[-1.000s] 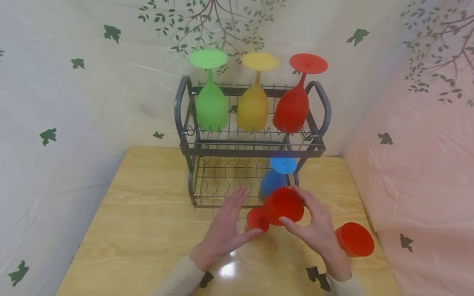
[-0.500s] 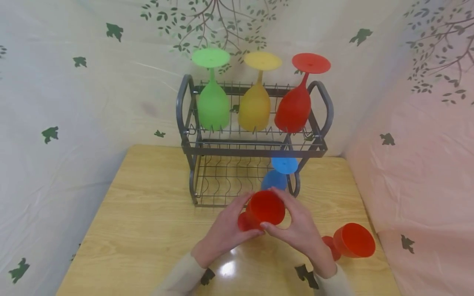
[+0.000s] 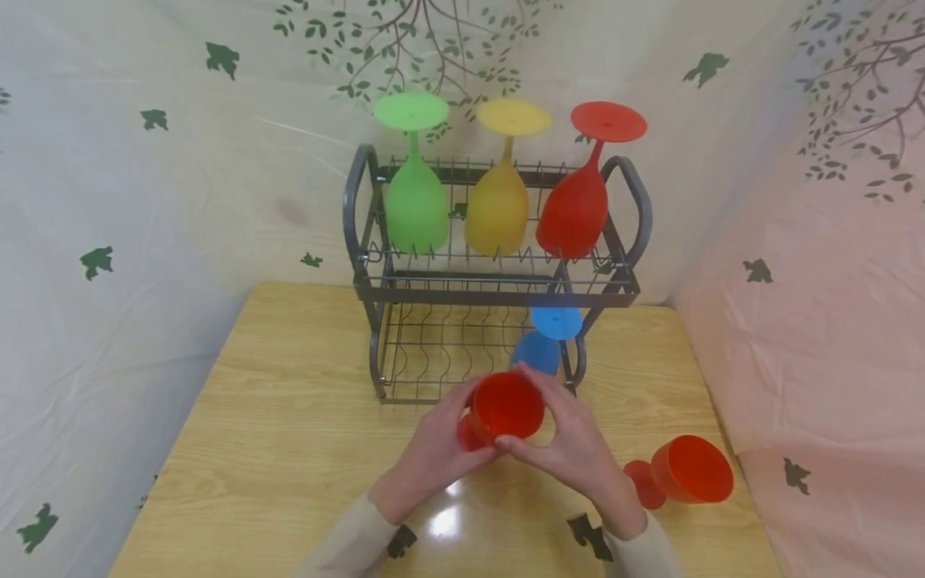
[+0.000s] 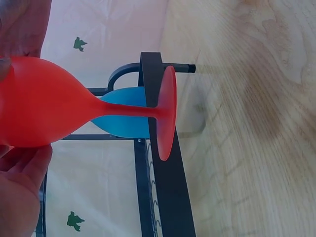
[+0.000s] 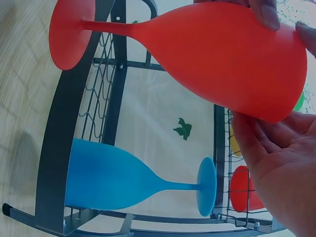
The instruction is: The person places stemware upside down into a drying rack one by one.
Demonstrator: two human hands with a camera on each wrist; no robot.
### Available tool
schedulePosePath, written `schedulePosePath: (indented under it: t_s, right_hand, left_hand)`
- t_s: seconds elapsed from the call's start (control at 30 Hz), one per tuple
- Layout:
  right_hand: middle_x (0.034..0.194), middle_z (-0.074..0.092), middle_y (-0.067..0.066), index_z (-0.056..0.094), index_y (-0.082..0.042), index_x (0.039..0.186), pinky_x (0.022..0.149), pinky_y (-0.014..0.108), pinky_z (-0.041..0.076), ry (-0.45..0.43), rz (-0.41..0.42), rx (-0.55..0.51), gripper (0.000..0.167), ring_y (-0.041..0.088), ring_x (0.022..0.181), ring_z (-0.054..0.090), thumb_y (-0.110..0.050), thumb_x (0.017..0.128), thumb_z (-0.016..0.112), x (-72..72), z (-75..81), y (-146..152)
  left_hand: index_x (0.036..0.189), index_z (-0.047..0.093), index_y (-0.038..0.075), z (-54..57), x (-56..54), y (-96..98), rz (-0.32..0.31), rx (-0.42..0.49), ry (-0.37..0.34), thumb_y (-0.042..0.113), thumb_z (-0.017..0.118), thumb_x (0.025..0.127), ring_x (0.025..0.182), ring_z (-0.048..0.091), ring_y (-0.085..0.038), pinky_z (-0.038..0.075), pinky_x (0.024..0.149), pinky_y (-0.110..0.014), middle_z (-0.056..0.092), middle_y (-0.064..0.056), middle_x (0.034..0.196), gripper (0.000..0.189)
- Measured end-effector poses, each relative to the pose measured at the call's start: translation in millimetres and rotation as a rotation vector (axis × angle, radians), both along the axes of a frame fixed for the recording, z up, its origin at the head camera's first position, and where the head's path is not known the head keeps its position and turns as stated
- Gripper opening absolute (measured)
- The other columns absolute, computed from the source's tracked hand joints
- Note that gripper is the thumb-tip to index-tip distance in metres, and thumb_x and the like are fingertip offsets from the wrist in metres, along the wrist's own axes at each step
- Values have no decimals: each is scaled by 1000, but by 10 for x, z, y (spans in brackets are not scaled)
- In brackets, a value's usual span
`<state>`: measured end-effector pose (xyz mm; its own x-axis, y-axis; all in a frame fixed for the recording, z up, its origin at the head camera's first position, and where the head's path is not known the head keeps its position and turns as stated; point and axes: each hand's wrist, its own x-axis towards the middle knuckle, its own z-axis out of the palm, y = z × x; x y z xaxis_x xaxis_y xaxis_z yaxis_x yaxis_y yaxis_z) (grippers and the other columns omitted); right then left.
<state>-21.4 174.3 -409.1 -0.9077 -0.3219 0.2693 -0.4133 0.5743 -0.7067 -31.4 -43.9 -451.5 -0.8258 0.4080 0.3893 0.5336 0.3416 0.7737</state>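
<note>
Left hand (image 3: 437, 445) now joins right hand (image 3: 569, 437); both, half-closed, grip the red goblet (image 3: 507, 408), making the hold two-handed. Blue goblet (image 3: 537, 352): one o'clock from it.

Lower rack (image 3: 412, 400) beyond held red goblet (image 3: 507, 406) free left of blue goblet (image 3: 536, 353).

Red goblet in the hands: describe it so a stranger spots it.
On the wooden table stands a dark two-tier dish rack. Before its lower tier, the left hand and right hand hold the red goblet, mouth up. Only it is held: the racked red goblet is inverted, the rightmost goblet stands free.
</note>
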Motion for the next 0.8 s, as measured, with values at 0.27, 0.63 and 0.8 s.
schedulePosePath:
  t_s: [0.27, 0.63, 0.8]
  right_hand:
    - [159, 48, 1, 41, -15, 159, 96, 54, 57, 26, 32, -82, 96, 27, 139, 51, -28, 78, 91, -30, -87, 28]
    - [159, 48, 4, 44, -20, 158, 103, 67, 47, 66, 25, -136, 94, 27, 144, 46, -24, 76, 90, -17, -169, 94]
    - [159, 48, 1, 44, -19, 158, 104, 67, 46, 52, 11, -141, 94, 28, 144, 46, -20, 75, 90, -7, -196, 98]
  left_hand:
    - [156, 38, 13, -50, 17, -46, 29, 125, -33, 23, 91, 80, 129, 60, -22, 56, 101, -42, 58, 0, 146, 93]
    - [154, 39, 5, -79, 18, -149, 119, 314, -102, 5, 89, 79, 125, 62, -33, 56, 99, -36, 58, -12, 145, 91]
    - [155, 37, 5, -62, 27, -183, 137, 391, -181, 4, 87, 80, 128, 59, -36, 54, 101, -34, 55, -13, 147, 90]
